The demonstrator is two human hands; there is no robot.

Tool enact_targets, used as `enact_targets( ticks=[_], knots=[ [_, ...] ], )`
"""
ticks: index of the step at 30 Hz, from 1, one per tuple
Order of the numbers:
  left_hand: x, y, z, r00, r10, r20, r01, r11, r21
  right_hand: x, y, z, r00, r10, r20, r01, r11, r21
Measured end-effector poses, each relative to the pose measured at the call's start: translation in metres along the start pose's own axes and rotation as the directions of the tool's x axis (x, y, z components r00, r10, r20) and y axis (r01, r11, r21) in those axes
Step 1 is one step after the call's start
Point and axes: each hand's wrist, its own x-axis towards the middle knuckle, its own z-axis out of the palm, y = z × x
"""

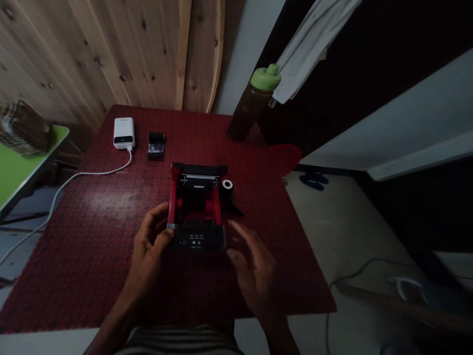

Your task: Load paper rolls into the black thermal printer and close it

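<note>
A small red and black printer [197, 209] stands on the red patterned table with its lid [201, 170] raised and its inner bay exposed. My left hand [150, 241] grips its left side, thumb on the front left corner and fingers along the side wall. Close to the printer's front right corner, my right hand [254, 268] is open, fingers apart, holding nothing; whether a fingertip touches the casing is hard to tell. Against the printer's right side lies a black roll [227, 186] with a white core, its loose end trailing toward the front.
A white power bank [124, 132] with a white cable [99, 172] lies at the back left, near a black rolled piece [155, 145]. A green-capped bottle [251, 106] stands at the back right beside a red round object [286, 159]. A wooden wall [129, 49] is behind.
</note>
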Motion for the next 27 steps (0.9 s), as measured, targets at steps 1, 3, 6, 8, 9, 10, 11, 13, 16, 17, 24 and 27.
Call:
enact_targets(
  ticks=[1,3,6,8,9,10,11,13,16,17,24,27],
  knots=[
    [-0.001,-0.001,0.000,1.000,0.015,0.008,-0.015,1.000,0.005,0.012,-0.002,-0.004,0.999,-0.042,-0.005,0.042,0.999,-0.017],
    [0.000,-0.004,-0.001,0.998,0.051,0.021,-0.051,0.999,0.007,0.041,-0.009,-0.005,0.985,-0.170,0.042,0.172,0.984,-0.037],
    [0.002,-0.011,-0.003,0.993,0.116,0.032,-0.116,0.993,0.012,0.082,-0.018,0.008,0.942,-0.302,0.147,0.319,0.942,-0.107],
    [0.004,-0.015,-0.004,0.988,0.149,0.035,-0.150,0.988,0.020,0.098,-0.021,0.019,0.958,-0.235,0.162,0.266,0.941,-0.208],
    [0.004,-0.017,-0.005,0.987,0.159,0.035,-0.160,0.987,0.021,0.102,-0.021,0.023,0.969,-0.189,0.157,0.224,0.942,-0.250],
    [0.005,-0.018,-0.005,0.986,0.164,0.033,-0.165,0.986,0.020,0.103,-0.022,0.026,0.976,-0.153,0.153,0.191,0.944,-0.270],
    [0.005,-0.019,-0.006,0.985,0.167,0.032,-0.168,0.986,0.019,0.101,-0.021,0.028,0.979,-0.133,0.154,0.171,0.948,-0.268],
    [0.005,-0.021,-0.006,0.985,0.167,0.036,-0.168,0.986,0.015,0.095,-0.021,0.028,0.984,-0.113,0.141,0.142,0.965,-0.219],
    [0.006,-0.023,-0.007,0.987,0.156,0.043,-0.156,0.988,0.011,0.086,-0.023,0.028,0.994,-0.048,0.099,0.060,0.991,-0.119],
    [0.006,-0.023,-0.007,0.988,0.151,0.043,-0.152,0.988,0.006,0.084,-0.024,0.028,0.996,-0.021,0.090,0.029,0.995,-0.091],
    [0.007,-0.025,-0.008,0.987,0.149,0.059,-0.149,0.989,-0.001,0.082,-0.024,0.033,0.988,0.033,0.152,-0.039,0.999,0.033],
    [0.007,-0.025,-0.009,0.988,0.142,0.063,-0.142,0.990,-0.005,0.090,-0.022,0.030,0.960,-0.045,0.276,0.053,0.998,-0.021]
  ],
)
